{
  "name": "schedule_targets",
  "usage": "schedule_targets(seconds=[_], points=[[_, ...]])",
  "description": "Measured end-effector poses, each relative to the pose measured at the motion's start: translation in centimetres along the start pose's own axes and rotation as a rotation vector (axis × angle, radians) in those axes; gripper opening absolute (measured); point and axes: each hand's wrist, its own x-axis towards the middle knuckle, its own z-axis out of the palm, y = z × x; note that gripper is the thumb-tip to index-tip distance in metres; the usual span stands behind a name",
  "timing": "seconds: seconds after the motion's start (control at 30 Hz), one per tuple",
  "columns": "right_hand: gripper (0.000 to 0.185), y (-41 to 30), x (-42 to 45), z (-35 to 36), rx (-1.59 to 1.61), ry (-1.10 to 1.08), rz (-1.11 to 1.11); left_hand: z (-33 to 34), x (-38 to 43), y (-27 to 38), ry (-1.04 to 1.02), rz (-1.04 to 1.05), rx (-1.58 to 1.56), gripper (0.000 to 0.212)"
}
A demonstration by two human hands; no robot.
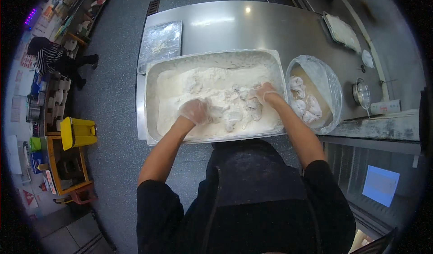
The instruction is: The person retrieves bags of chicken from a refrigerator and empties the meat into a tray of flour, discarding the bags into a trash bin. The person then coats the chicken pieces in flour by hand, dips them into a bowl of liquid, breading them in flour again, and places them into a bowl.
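A large rectangular tub [216, 138] of white flour stands before me on a steel table. Several flour-coated meat pieces [231, 118], which look like chicken, lie in its middle and right part. My left hand [196, 111], in a clear plastic glove, reaches into the flour left of the pieces; its fingertips are hidden. My right hand [265, 92], gloved too, is over the pieces near the tub's right wall, fingers bent down; whether it grips one is unclear. Right of the tub, a round container [335, 113] lined with clear plastic holds several pale, wet-looking pieces [313, 108].
A plastic-wrapped tray [160, 44] lies behind the tub at left. On the steel table's [250, 27] right side are a wrapped pack [343, 32] and a metal bowl [362, 93]. A yellow bin [78, 133] stands on the floor at left; a person [55, 57] is beyond it by the shelves.
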Motion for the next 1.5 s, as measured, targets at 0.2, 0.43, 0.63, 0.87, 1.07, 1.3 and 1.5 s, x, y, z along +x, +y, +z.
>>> schedule_targets(seconds=[0.2, 0.43, 0.63, 0.87, 1.07, 1.3, 1.5], points=[[0.058, -2.3, 2.5, 3.0, -0.268, -0.198, 0.034, 0.7, 0.4, -3.0, 0.004, 0.274, -0.395, 0.048], [0.047, -4.6, -3.1, -1.8, 0.641, -0.208, 0.127, 0.9, -0.6, -6.7, 0.454, -0.266, -1.232, 0.036], [0.038, -4.8, 0.0, 4.4, 1.233, 0.257, 0.293, 2.2, 3.7, -1.6, 0.875, -0.328, -0.739, 0.039], [0.039, -7.0, -1.1, 10.5, 0.433, 0.154, 0.177, -2.6, 0.7, 6.5, 0.405, -0.344, -0.818, 0.044], [0.035, -8.4, -3.3, 10.1, 0.312, 0.006, -0.033, -0.3, -0.3, 6.7, 0.740, -0.359, -1.020, 0.041], [0.038, -6.2, -1.1, 13.6, 0.315, 0.096, -0.206, 2.1, 1.3, 6.3, 0.905, -0.252, -0.957, 0.036], [0.037, 0.3, -2.9, 0.2, 0.378, -0.072, -0.440, 0.2, -3.3, 5.4, 0.517, -0.585, -1.666, 0.030]])
